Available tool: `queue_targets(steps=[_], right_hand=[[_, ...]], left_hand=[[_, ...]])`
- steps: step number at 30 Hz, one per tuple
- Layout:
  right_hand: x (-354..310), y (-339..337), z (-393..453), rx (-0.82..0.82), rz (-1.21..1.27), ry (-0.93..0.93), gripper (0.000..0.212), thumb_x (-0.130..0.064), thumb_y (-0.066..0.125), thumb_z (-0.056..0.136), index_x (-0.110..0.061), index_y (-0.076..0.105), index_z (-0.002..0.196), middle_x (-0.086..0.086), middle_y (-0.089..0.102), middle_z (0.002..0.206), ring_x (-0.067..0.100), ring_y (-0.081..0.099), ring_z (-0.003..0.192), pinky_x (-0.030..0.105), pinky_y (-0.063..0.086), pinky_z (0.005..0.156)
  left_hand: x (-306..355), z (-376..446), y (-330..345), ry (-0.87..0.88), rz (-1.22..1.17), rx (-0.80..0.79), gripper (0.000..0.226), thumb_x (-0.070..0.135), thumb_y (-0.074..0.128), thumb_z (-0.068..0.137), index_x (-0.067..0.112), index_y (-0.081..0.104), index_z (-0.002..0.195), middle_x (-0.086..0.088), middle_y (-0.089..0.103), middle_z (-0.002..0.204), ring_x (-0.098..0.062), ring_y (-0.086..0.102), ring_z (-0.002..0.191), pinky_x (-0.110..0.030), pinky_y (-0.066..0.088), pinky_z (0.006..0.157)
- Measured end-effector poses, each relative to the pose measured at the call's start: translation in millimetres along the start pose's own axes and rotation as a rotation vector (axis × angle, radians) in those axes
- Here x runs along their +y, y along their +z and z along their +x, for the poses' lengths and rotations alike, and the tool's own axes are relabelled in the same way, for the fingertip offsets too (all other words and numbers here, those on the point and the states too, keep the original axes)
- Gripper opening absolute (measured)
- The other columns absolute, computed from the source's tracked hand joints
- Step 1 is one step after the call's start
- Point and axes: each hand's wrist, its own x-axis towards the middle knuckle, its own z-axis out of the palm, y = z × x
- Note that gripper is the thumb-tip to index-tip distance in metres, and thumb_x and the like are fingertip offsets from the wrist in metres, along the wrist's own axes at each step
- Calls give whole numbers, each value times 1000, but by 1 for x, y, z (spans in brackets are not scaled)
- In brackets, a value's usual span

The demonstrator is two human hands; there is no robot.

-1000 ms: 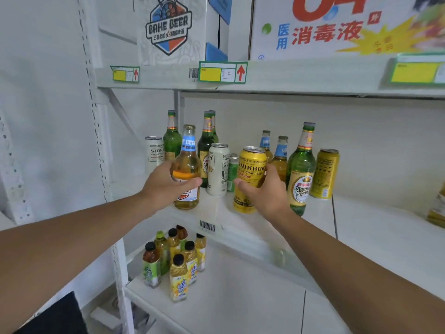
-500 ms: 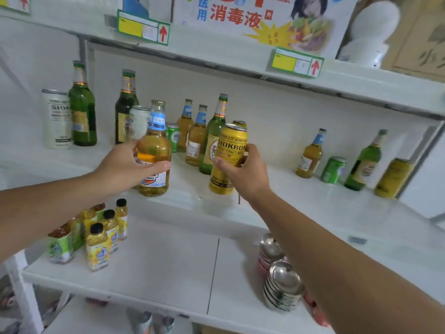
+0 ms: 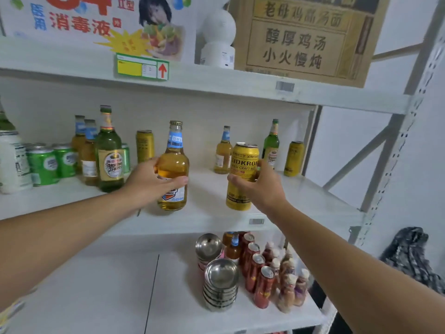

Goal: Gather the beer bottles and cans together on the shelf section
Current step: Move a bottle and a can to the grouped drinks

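My left hand [image 3: 150, 183] grips a clear bottle of amber beer [image 3: 173, 162] with a blue neck label, held at the front of the middle shelf [image 3: 209, 218]. My right hand [image 3: 261, 186] grips a yellow can [image 3: 242, 174] marked SIDKRON beside it. At the right end of the shelf stand a small amber bottle [image 3: 223, 151], a green bottle [image 3: 271, 143] and a yellow can [image 3: 293, 159]. On the left stand a green bottle [image 3: 108, 150], amber bottles [image 3: 88, 150], green cans [image 3: 51, 162], a yellow can [image 3: 145, 145] and a white can [image 3: 13, 162].
The upper shelf carries a printed white carton [image 3: 96, 22], a white bottle [image 3: 218, 37] and a brown carton [image 3: 303, 37]. On the lower shelf stand stacked steel bowls [image 3: 220, 283], red bottles [image 3: 255, 268] and small bottles. A metal upright [image 3: 397, 145] bounds the right side.
The view has swung right along the shelf. Both hands have carried the amber bottle and the yellow can rightward, away from the left group, toward the bottles and can at the right end.
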Motion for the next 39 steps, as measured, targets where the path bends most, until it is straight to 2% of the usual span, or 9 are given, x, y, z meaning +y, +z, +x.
queue_targets(steps=[5, 9, 12, 17, 21, 25, 31, 36, 39], right_hand=[[42, -65, 26, 51, -9, 16, 60, -47, 88, 81, -31, 50, 125, -18, 67, 104, 14, 69, 104, 44, 59, 95], [72, -89, 45, 33, 4, 17, 65, -47, 89, 80, -25, 52, 129, -9, 70, 110, 17, 70, 105, 45, 60, 93], [87, -94, 61, 27, 4, -1, 63, -48, 89, 80, -27, 50, 125, -12, 69, 106, 16, 69, 101, 40, 59, 88], [103, -87, 89, -8, 17, -21, 58, -44, 89, 82, -33, 46, 120, -20, 62, 97, 9, 65, 92, 36, 58, 84], [116, -78, 114, -31, 22, -31, 59, -45, 89, 82, -32, 49, 123, -16, 66, 101, 12, 68, 96, 39, 59, 87], [130, -69, 140, 1, 62, 18, 61, -45, 91, 79, -28, 55, 126, -11, 72, 105, 8, 70, 96, 42, 62, 88], [148, -66, 182, -18, 78, 24, 62, -45, 90, 80, -27, 55, 128, -8, 73, 109, 9, 71, 99, 32, 57, 80], [166, -66, 201, -27, 108, 22, 60, -43, 90, 81, -27, 54, 127, -10, 74, 106, 9, 72, 99, 27, 56, 76], [178, -67, 214, -48, 91, 12, 63, -45, 91, 79, -29, 53, 126, -12, 73, 105, 7, 71, 99, 31, 58, 80]], left_hand=[[20, 29, 88, 5, -37, 1, 43, 40, 96, 77, 29, 75, 112, 7, 83, 102, -16, 79, 99, -47, 63, 99], [28, 52, 139, -18, -48, 10, 47, 42, 97, 74, 30, 75, 114, 8, 83, 105, -14, 79, 100, -46, 63, 99], [30, 66, 164, -27, -47, 38, 67, 58, 95, 58, 31, 74, 116, 9, 82, 106, -14, 79, 99, -45, 64, 96], [17, 94, 182, -44, 17, 96, 64, 51, 98, 67, 29, 70, 120, 8, 80, 109, -14, 77, 100, -40, 64, 92], [1, 121, 193, -69, 44, 128, 71, 61, 95, 57, 30, 71, 117, 8, 80, 107, -14, 78, 99, -38, 65, 89], [-10, 153, 203, -86, 76, 162, 67, 51, 99, 65, 26, 68, 118, 5, 77, 109, -17, 75, 99, -35, 62, 87], [-30, 195, 220, -109, 84, 235, 63, 44, 96, 72, 23, 65, 123, 4, 73, 108, -19, 72, 96, -31, 56, 81], [-35, 216, 231, -113, 55, 263, 61, 42, 95, 76, 22, 65, 125, 3, 74, 108, -20, 72, 96, -29, 53, 81], [-41, 232, 235, -125, 57, 229, 64, 44, 94, 77, 22, 65, 129, 2, 76, 113, -21, 74, 102, -33, 58, 89]])
